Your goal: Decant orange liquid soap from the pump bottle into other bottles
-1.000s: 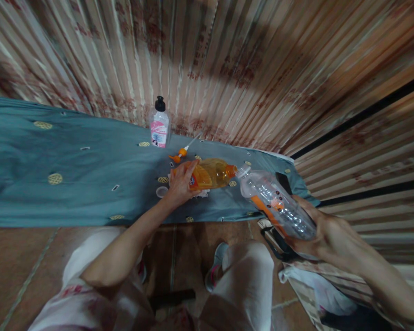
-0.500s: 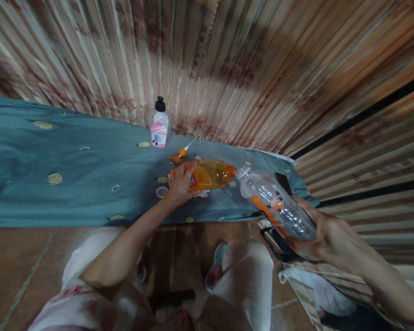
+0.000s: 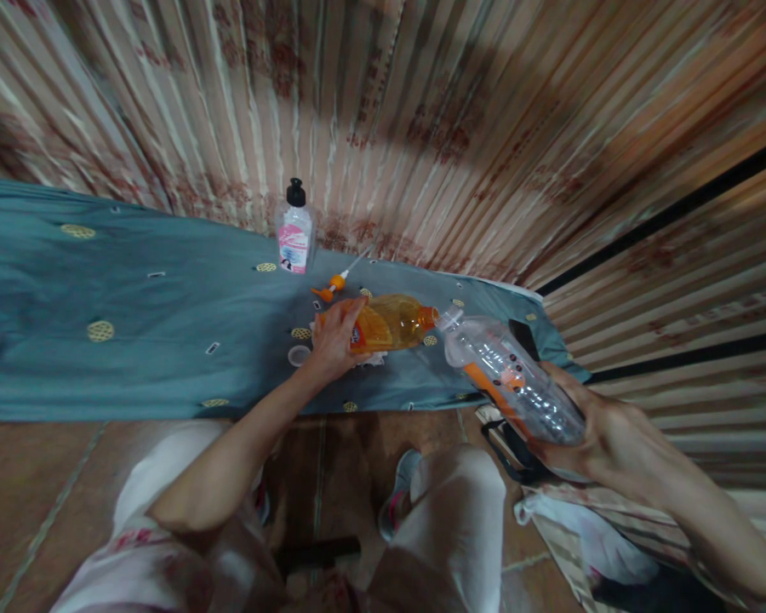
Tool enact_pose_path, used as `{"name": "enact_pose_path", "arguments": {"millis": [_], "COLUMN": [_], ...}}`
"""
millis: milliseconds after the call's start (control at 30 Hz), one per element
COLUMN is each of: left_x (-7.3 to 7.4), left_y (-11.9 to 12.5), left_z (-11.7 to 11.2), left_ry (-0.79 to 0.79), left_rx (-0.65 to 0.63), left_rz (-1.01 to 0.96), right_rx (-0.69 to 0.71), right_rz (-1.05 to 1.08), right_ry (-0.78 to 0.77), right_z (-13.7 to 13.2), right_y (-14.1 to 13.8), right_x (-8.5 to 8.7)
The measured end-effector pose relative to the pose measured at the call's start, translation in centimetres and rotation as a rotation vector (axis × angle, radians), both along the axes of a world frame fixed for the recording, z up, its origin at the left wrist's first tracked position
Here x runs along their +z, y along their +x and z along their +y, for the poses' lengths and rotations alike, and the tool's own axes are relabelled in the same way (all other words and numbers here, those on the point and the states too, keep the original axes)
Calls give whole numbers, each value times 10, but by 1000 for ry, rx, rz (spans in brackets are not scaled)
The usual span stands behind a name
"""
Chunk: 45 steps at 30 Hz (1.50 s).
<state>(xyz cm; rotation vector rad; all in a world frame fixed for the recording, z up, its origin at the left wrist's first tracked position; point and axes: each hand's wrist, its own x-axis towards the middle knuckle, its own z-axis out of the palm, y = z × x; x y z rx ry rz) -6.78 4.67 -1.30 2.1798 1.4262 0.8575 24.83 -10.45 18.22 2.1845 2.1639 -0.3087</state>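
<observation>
My left hand point(image 3: 337, 340) is wrapped round the lower part of an orange bottle point(image 3: 396, 322), tipped nearly flat with its open mouth to the right. My right hand point(image 3: 591, 430) grips the base end of a large clear bottle point(image 3: 507, 370) with an orange label. That bottle's neck meets the orange bottle's mouth; I cannot tell whether they touch. An orange pump top point(image 3: 332, 288) with a thin tube lies on the cloth behind my left hand. Close to my left wrist is a white ring-like cap point(image 3: 299, 355). Something white and crumpled point(image 3: 375, 358) shows under the orange bottle.
A clear bottle with a black cap and pink label point(image 3: 295, 232) stands at the back. The teal cloth point(image 3: 166, 306) covers a narrow table against a pleated curtain point(image 3: 357, 111). A dark flat object point(image 3: 524, 339) lies behind the clear bottle. A white bag point(image 3: 587, 536) is at lower right.
</observation>
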Motion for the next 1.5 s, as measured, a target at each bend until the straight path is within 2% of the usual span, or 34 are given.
{"name": "enact_pose_path", "arguments": {"millis": [600,967,1333,1500], "left_x": [-3,3,0,1], "left_y": [0,1,0,1], "left_z": [1,-1,0,0], "left_ry": [11,-8,6,-1], "left_rx": [-2,7,8,10], "left_rz": [3,7,8,12], "right_rx": [26,26,6,49], "right_rz": [-25,-42,-42,-19], "right_ry": [20,8,0,-5], "right_z": [-1,-1,-1,-2], "right_y": [5,8,2,4], "right_x": [-4,-5,0,-1]}}
